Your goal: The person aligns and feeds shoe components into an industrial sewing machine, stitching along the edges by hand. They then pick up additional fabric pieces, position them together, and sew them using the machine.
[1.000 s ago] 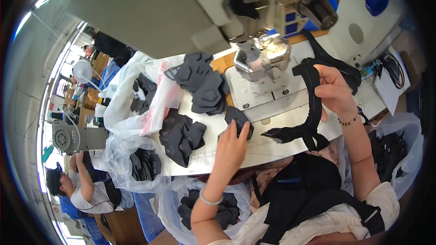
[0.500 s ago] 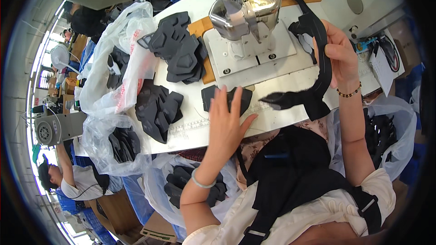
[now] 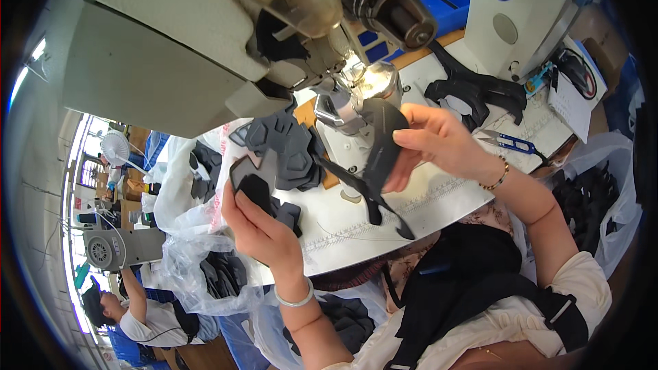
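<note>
- Head view, landmark: the chrome housing is sitting at the sewing point, under the large sewing machine arm.
- Head view, left hand: the hand is gripping a dark panel between thumb and fingers, to the left of and below the housing. The panel is standing tilted, raised above the worktable.
- Head view, right hand: the thumb and fingers are closing on a black strip just right of and below the housing. The strip is hanging from the grip, its upper end overlapping the housing in view and its narrow tails pointing downward.
- Head view, left of the housing: a stack of dark panels is lying near it; farther left, a clear plastic bag is holding more dark pieces.
- Head view, right of the housing: a black strap assembly is lying on the worktable; below that, blue-handled snips are resting.
- Head view, far left of the housing: a co-worker is raising an arm.
</note>
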Tool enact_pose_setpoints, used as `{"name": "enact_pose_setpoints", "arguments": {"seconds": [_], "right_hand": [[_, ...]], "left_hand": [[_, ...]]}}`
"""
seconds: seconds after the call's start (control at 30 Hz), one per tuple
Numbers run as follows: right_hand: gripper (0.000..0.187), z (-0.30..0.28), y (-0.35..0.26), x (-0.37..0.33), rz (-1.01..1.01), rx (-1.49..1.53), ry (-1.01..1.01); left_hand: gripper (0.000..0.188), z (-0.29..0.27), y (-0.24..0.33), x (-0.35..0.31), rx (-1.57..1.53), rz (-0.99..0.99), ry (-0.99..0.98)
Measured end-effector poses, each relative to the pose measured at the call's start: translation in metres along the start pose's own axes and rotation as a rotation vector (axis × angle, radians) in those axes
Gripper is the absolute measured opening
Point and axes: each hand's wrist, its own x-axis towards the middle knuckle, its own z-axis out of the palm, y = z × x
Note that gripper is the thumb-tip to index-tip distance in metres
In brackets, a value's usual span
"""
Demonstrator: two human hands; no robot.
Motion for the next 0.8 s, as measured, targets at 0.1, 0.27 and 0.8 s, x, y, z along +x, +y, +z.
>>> {"name": "enact_pose_setpoints", "arguments": {"seconds": [0.1,0.27,0.8], "right_hand": [[0.022,0.018,0.008,0.000,-0.180,0.176,0.100],[0.018,0.031,0.018,-0.004,-0.229,0.276,0.090],[0.028,0.046,0.018,0.024,-0.186,0.337,0.240]], "left_hand": [[0.028,-0.001,0.049,0.023,0.014,0.776,-0.216],[0.030,0.031,0.050,0.029,0.162,1.186,-0.384],[0.040,0.032,0.039,0.031,-0.127,0.856,-0.527]]}}
